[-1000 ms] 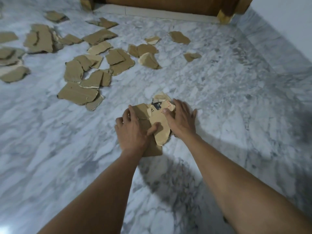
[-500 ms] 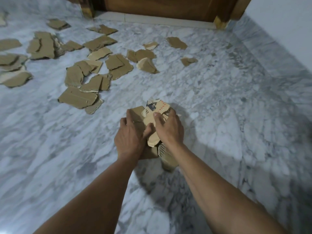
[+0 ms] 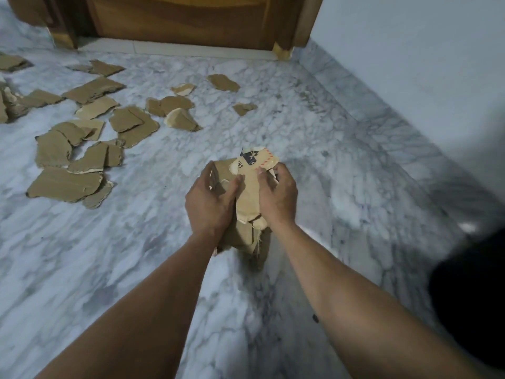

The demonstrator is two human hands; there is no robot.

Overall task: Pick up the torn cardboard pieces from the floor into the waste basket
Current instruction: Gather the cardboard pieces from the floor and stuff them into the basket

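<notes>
Held stack: a bundle of torn brown corrugated cardboard pieces (image 3: 247,203) is gripped upright between both hands at centre; whether its ragged near edge touches the floor cannot be told.
Top piece: a pale scrap with a black print and red dashes (image 3: 255,159) is seen at the far end of the bundle.
Left hand (image 3: 209,199): fingers are curled over the bundle's left edge, and the thumb is pressed on its face.
Right hand (image 3: 276,196): fingers are curled round the right edge, and the bundle is clamped against the left hand.
Loose pieces: flat, rough-edged brown cardboard scraps (image 3: 64,184) are spread over the far left, some overlapping, well apart from the hands.
Floor: polished white marble with grey veins (image 3: 314,138) lies bare around the hands and to the right.
Right edge: a white wall (image 3: 410,64) with a marble skirting (image 3: 382,110) bounds the floor.
Far edge: a brown wooden door (image 3: 177,20) is seen.
Near right: a blurred black rounded shape (image 3: 470,305) is seen at the frame edge; what it is cannot be told.
</notes>
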